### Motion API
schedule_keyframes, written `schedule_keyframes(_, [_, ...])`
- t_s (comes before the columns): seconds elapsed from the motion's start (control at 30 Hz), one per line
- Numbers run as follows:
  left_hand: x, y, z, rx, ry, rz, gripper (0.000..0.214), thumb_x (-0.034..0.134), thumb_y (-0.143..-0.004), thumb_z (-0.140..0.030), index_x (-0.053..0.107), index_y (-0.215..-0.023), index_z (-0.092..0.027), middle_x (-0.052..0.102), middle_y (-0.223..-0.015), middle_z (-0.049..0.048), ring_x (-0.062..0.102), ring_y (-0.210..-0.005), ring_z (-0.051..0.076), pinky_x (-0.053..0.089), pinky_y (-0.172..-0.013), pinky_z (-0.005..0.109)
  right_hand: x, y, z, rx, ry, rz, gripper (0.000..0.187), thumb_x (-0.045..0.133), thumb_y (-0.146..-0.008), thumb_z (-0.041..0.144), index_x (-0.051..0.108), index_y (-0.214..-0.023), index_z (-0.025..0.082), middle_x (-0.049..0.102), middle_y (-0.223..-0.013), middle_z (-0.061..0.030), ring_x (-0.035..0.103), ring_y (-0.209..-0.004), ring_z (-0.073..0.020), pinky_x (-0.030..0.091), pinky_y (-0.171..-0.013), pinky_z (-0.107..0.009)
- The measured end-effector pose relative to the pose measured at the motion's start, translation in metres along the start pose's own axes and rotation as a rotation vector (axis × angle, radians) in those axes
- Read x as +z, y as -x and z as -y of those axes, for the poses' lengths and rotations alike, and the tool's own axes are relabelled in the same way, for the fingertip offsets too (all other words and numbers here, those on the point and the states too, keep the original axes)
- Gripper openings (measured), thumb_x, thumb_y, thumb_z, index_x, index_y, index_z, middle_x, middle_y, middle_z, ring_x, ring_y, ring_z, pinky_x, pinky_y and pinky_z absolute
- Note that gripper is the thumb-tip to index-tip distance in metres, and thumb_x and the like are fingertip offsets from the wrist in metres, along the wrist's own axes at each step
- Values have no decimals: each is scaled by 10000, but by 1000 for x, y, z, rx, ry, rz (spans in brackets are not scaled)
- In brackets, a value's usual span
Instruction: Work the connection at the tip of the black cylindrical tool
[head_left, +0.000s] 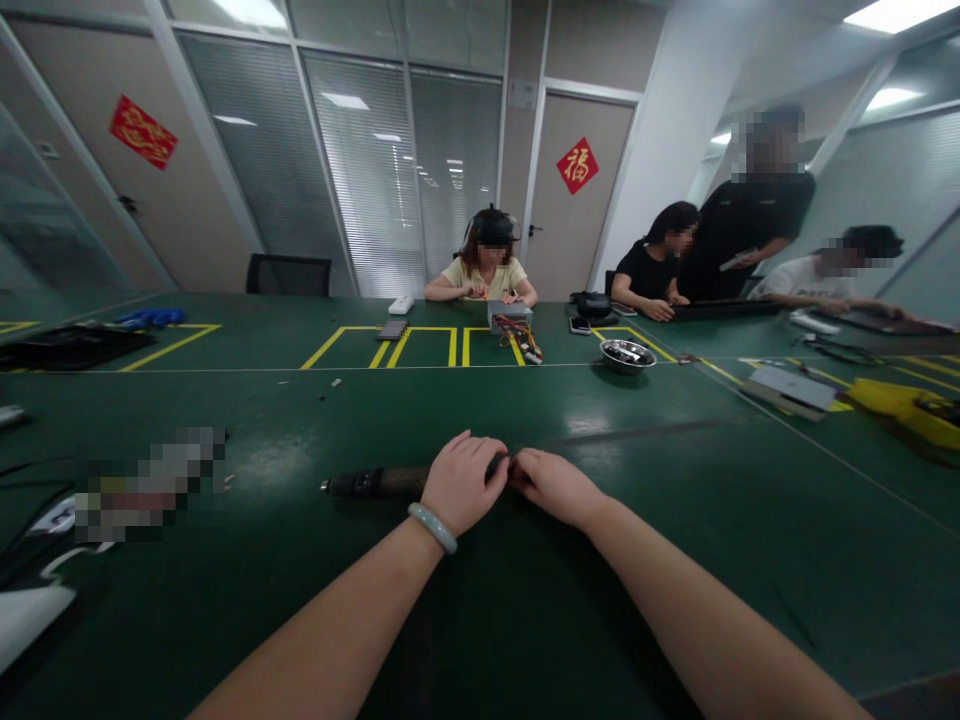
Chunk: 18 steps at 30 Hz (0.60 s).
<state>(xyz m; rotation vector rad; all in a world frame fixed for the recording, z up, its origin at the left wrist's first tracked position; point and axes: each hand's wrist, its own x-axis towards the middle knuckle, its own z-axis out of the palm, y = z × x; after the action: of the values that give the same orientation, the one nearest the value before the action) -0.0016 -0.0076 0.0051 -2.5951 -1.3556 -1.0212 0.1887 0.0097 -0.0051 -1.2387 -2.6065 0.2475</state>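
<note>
1. In the lower middle of the frame, the left hand (463, 485), with a pale green bangle (433, 528) at its wrist, curves over a dark, cylindrical powered screwdriver (375, 483), its fingers and thumb appearing closed around the body.
2. The right hand (551, 483) is curled nearly shut at the screwdriver's right end; exactly what its fingertips grip is hidden.
3. The screwdriver lies across the green desk (712, 620), its metal tip pointing left, clear of the left hand; its rear runs beneath that hand towards the right one.
4. As judged here, the tool is in hand, but its tip meets no part or screw; how much remains cannot be told.
5. Farther up the frame, right of centre, stands a shiny round metal bowl (628, 356); left of it sits a grey metal box with coloured wires (510, 318), before a seated co-worker (487, 270).
</note>
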Motion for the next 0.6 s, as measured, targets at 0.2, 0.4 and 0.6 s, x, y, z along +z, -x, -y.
schedule_keyframes(0.2, [-9,1,-2,1,12,-5,213,438,-902,-237,605,-1033,-217,650,-1081,34,545,-1112,181,291,-1101,412,-6,0,3,6,3,16,72,567,-857,220,591,-909,175,604,-917,-44,600,-836,-160,446,-775,-264])
schedule_keyframes(0.4, [-11,2,-1,-14,29,-9,237,438,-903,-241,604,-1070,-217,643,-1115,39,527,-1152,198,258,-1118,459,-26,24,-25,151,40,-10,78,571,-852,241,603,-897,186,612,-911,-42,593,-808,-159,438,-728,-262])
schedule_keyframes(0.6, [-8,4,5,-11,45,-17,251,442,-902,-236,593,-1102,-222,638,-1119,25,524,-1151,177,251,-1125,432,-58,113,-104,507,129,-60,148,533,-834,304,613,-889,192,638,-912,-75,605,-779,-180,435,-698,-273])
